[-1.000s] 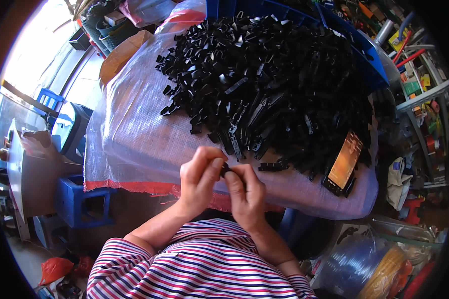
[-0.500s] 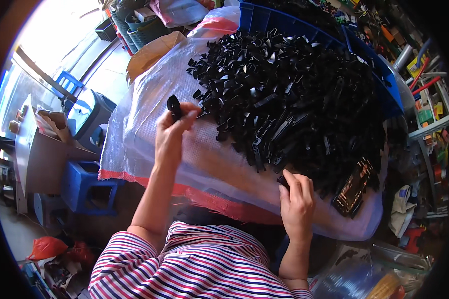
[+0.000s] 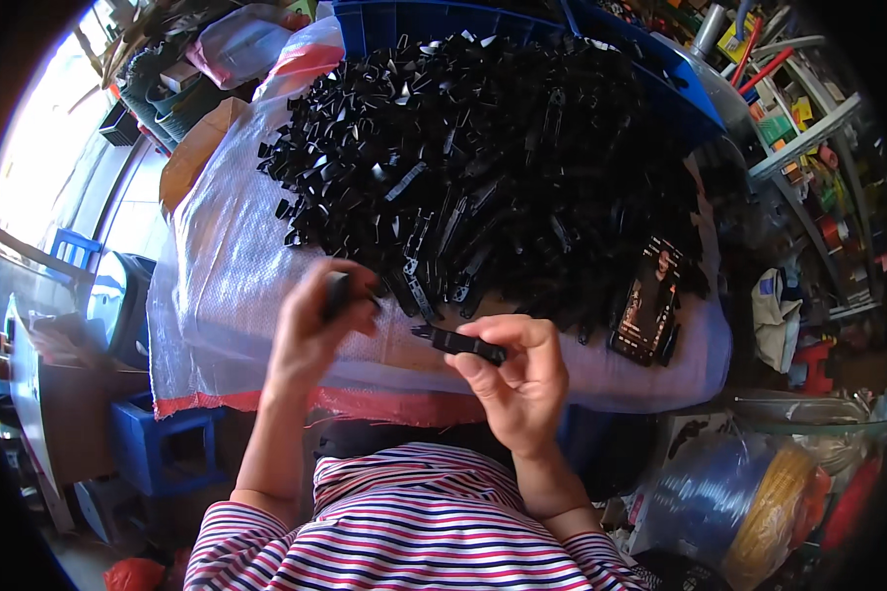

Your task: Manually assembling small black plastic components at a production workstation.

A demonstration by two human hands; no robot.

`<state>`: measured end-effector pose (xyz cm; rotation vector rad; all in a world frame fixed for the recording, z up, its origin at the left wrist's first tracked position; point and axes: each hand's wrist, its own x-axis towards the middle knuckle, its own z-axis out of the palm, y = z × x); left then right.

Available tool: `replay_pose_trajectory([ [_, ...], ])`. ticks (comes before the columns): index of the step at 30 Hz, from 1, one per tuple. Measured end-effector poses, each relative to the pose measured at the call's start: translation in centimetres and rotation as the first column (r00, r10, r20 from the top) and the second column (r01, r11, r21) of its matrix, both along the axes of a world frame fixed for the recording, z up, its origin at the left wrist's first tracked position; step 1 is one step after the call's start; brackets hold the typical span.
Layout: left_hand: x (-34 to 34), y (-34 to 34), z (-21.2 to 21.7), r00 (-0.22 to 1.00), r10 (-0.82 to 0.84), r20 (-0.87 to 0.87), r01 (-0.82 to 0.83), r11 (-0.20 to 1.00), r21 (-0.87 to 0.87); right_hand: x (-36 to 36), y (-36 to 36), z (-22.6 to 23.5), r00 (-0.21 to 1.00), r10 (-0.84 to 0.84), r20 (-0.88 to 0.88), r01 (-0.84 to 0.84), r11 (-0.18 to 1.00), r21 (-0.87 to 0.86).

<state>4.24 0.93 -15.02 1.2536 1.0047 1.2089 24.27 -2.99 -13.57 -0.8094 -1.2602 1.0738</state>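
Note:
In my right hand [image 3: 524, 379] a slim black plastic strip [image 3: 469, 346] is pinched between thumb and fingers, its narrow end pointing left. My left hand [image 3: 310, 320], partly blurred, is closed on a small black plastic piece [image 3: 337, 293], whose exact shape is unclear. The hands are apart, both over the near part of a white woven sack [image 3: 222, 305]. Just beyond them lies a big heap of black plastic parts [image 3: 394, 128], with small bent pieces mostly on the left and long strips toward the right.
A smartphone [image 3: 647, 303] with a lit screen lies at the heap's right edge. Behind the heap stands a blue plastic crate [image 3: 443, 28]. There is a blue stool [image 3: 168, 448] at left, a metal shelf rack [image 3: 808, 138] at right, and clear-wrapped rolls [image 3: 729, 502] at lower right.
The view has shifted. My right hand has come away from the heap's near edge, with a black strip now plainly visible in it. My left hand, still holding its black piece, is closer to it.

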Motion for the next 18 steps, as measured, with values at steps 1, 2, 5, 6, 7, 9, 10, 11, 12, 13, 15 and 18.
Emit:
replay_pose_trajectory([
  [1, 0.9, -0.4, 0.1, 0.998, -0.064, 0.016, 0.065, 0.997, -0.039, -0.5, 0.1, 0.0, 0.998, 0.005, 0.055, -0.005, 1.000, -0.006],
  [2, 1.4, -0.4, 0.3, 0.995, -0.100, 0.023, 0.101, 0.993, -0.056, -0.8, 0.4, 0.2, 0.964, -0.069, 0.257, 0.049, 0.995, 0.086],
  [5, 1.9, -0.3, 0.3, 0.982, -0.134, 0.136, 0.148, 0.985, -0.092, -1.2, 0.6, -0.2, 0.839, -0.165, 0.518, 0.025, 0.963, 0.267],
  [6, 2.0, -0.2, 0.2, 0.961, -0.139, 0.239, 0.168, 0.980, -0.107, -1.2, 0.3, -0.5, 0.841, -0.154, 0.518, 0.014, 0.964, 0.264],
  [7, 2.0, -0.2, 0.3, 0.963, -0.124, 0.239, 0.153, 0.982, -0.109, -1.2, 0.1, -0.6, 0.820, -0.171, 0.546, 0.035, 0.967, 0.251],
  [9, 2.2, -0.3, 0.5, 0.881, -0.166, 0.443, 0.289, 0.930, -0.228, -1.0, -0.1, -0.6, 0.796, -0.185, 0.576, 0.062, 0.972, 0.226],
  [10, 2.2, -0.4, -0.1, 0.861, -0.148, 0.486, 0.299, 0.921, -0.249, -0.9, -0.2, -0.6, 0.787, -0.164, 0.595, 0.054, 0.979, 0.198],
  [11, 2.4, -0.5, -0.2, 0.851, -0.149, 0.503, 0.288, 0.935, -0.210, -0.8, -0.3, -0.6, 0.777, -0.143, 0.613, 0.047, 0.984, 0.170],
  [12, 2.3, -0.5, -0.3, 0.835, -0.140, 0.532, 0.295, 0.930, -0.218, -0.8, -0.2, -0.9, 0.769, -0.146, 0.622, 0.030, 0.981, 0.193],
  [13, 2.4, -0.6, -0.5, 0.814, -0.139, 0.564, 0.313, 0.923, -0.224, -0.7, -0.2, -1.1, 0.772, -0.135, 0.621, 0.018, 0.981, 0.192],
  [15, 2.4, -0.6, -0.7, 0.799, -0.110, 0.591, 0.328, 0.904, -0.275, -0.7, -0.2, -1.4, 0.790, -0.088, 0.606, -0.001, 0.989, 0.145],
  [18, 2.5, -0.4, -1.5, 0.786, -0.064, 0.615, 0.297, 0.912, -0.285, -0.8, -0.5, -1.0, 0.829, -0.063, 0.556, 0.004, 0.994, 0.107],
])
